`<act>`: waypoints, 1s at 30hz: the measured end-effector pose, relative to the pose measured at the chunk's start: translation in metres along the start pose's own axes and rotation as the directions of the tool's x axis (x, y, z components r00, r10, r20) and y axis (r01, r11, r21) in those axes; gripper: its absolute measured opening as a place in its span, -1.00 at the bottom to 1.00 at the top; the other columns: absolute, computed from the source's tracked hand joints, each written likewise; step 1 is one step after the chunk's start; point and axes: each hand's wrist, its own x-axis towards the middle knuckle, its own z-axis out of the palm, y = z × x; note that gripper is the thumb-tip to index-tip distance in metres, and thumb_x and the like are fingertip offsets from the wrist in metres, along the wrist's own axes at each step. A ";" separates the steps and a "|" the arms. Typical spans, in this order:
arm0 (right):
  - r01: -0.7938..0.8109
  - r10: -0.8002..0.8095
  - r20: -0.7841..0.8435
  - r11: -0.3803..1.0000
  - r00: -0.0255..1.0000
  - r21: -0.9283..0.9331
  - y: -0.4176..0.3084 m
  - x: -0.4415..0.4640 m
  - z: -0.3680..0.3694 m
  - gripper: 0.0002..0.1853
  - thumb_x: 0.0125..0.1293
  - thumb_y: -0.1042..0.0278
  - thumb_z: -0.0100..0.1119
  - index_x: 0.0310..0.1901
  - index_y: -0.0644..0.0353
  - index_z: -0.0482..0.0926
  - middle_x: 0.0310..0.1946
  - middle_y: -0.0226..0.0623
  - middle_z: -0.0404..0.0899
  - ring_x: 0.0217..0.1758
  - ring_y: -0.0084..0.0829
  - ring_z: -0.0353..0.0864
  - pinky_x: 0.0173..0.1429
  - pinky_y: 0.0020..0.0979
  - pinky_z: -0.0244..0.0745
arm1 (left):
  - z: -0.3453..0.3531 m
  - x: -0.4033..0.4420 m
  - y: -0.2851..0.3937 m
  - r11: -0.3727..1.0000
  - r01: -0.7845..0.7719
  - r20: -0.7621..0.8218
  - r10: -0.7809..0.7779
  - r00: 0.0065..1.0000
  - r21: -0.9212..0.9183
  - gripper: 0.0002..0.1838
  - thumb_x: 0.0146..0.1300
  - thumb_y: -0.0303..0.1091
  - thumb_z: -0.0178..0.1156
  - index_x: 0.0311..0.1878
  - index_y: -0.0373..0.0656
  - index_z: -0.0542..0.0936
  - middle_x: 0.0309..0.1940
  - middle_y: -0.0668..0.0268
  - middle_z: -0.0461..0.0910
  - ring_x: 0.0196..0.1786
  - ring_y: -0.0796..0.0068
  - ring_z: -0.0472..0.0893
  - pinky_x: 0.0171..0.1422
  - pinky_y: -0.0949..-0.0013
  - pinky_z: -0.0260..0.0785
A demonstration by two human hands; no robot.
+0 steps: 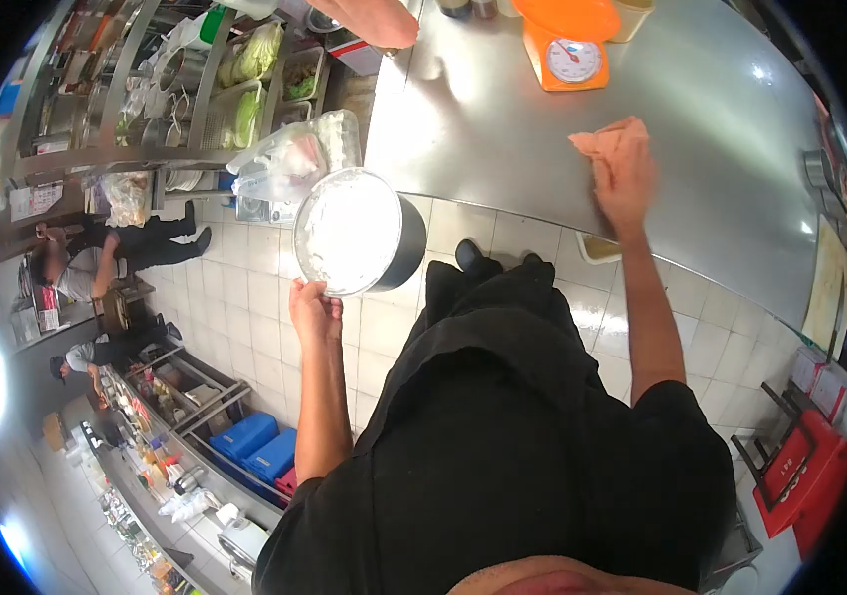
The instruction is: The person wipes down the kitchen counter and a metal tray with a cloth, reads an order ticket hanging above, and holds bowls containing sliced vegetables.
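My left hand (pixel 315 315) grips the near rim of a round metal pot (pixel 410 243), its fingers closed on the edge. White contents (pixel 349 230) show inside the pot, which is beside the left end of the steel table (pixel 483 129). On the tabletop, my right hand (pixel 625 178) presses a pinkish cloth (pixel 602 141), which shows beyond the fingers. An orange dial scale (pixel 570 59) stands on the table past that hand.
Another person's arm (pixel 374 18) reaches in at the top. Plastic bags (pixel 294 159) lie beside the pot, near shelves of vegetables (pixel 253 55). Two people (pixel 76 273) are at the far left. A red folded stool (pixel 800 466) is at the right.
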 end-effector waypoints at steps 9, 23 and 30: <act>0.064 -0.057 -0.071 0.993 0.996 0.104 -0.165 0.064 0.137 -0.57 0.15 0.48 0.07 0.11 0.23 0.40 0.18 0.02 0.25 0.35 0.09 0.13 0.31 0.05 0.15 | -0.013 0.000 0.005 1.000 -0.018 -0.060 0.016 0.998 -0.023 -0.83 0.05 -0.60 -0.03 -0.30 -0.13 0.28 -0.60 0.29 0.38 -0.72 0.52 0.31 -0.74 0.53 0.12; 0.428 -0.475 0.063 0.836 0.878 0.344 -0.241 0.000 0.178 -0.47 -0.05 0.58 0.22 0.06 0.10 0.47 0.10 -0.25 0.41 0.33 -0.23 0.29 0.36 -0.17 0.19 | -0.040 0.029 0.003 0.997 -0.072 -0.032 0.072 0.997 0.019 -0.79 0.04 -0.60 0.01 -0.26 -0.10 0.31 -0.52 0.28 0.49 -0.71 0.62 0.32 -0.76 0.58 0.12; 0.058 -0.060 -0.014 0.845 0.998 0.532 -0.098 -0.002 0.028 -0.61 0.14 0.59 0.06 0.05 0.17 0.53 0.00 -0.17 0.52 0.09 -0.05 0.45 0.20 -0.07 0.33 | 0.027 0.035 0.015 0.989 -0.137 0.053 0.135 0.989 0.053 -0.80 0.04 -0.59 0.03 -0.30 -0.07 0.29 -0.58 0.36 0.40 -0.73 0.61 0.31 -0.76 0.56 0.11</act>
